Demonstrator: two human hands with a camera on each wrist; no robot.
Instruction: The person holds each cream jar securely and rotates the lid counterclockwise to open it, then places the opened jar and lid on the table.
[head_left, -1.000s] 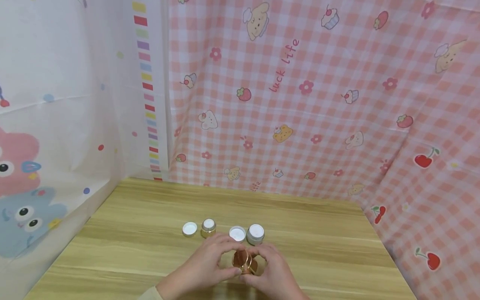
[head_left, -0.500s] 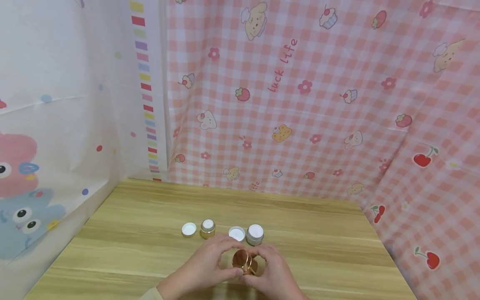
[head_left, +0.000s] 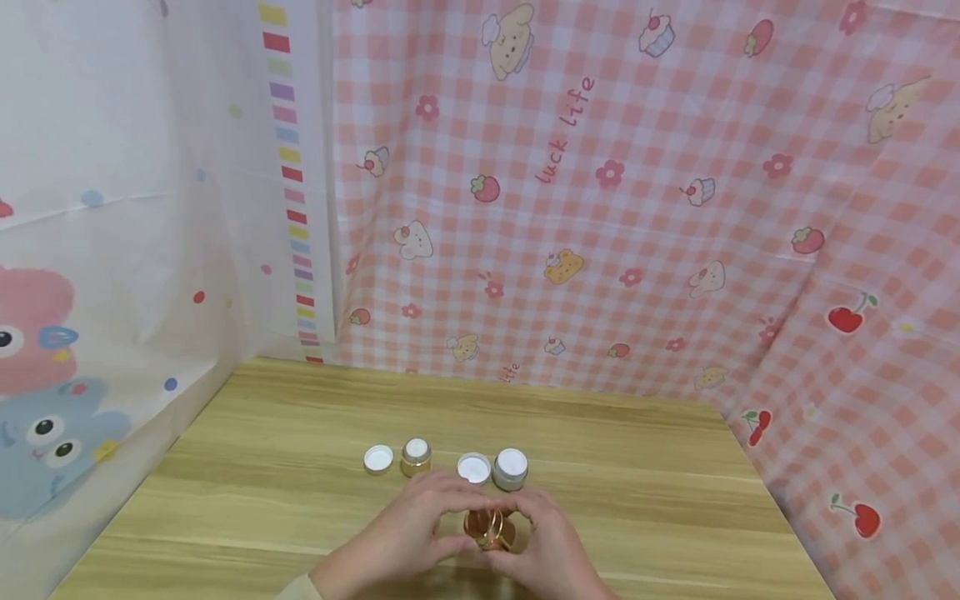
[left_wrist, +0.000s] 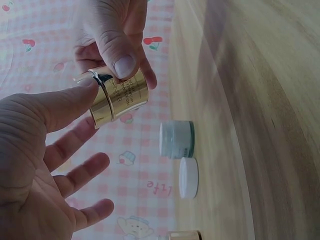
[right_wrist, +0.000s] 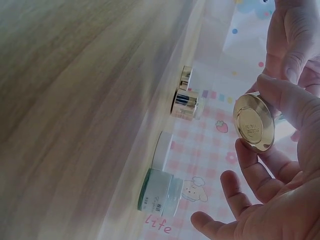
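**Two stand open, one looks closed**

Left hand [head_left: 420, 521] pinches the lid end of the gold jar [left_wrist: 132, 99] between thumb and finger, other fingers loosely spread; right hand [head_left: 551, 542] pinches its body. Its lid [left_wrist: 103, 107] looks still on, so seemingly this one is left. Beyond the fingertips, the green jar [head_left: 511, 469] and small gold jar [head_left: 416, 459] stand uncapped, white lid [head_left: 473, 468] and gold lid [head_left: 378, 459] just beside them. Against half a second ago, left fingers cover more of the lid end.

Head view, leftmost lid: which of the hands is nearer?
Left. The left hand is below and right of the lid; the right hand is farther right, past the held jar.
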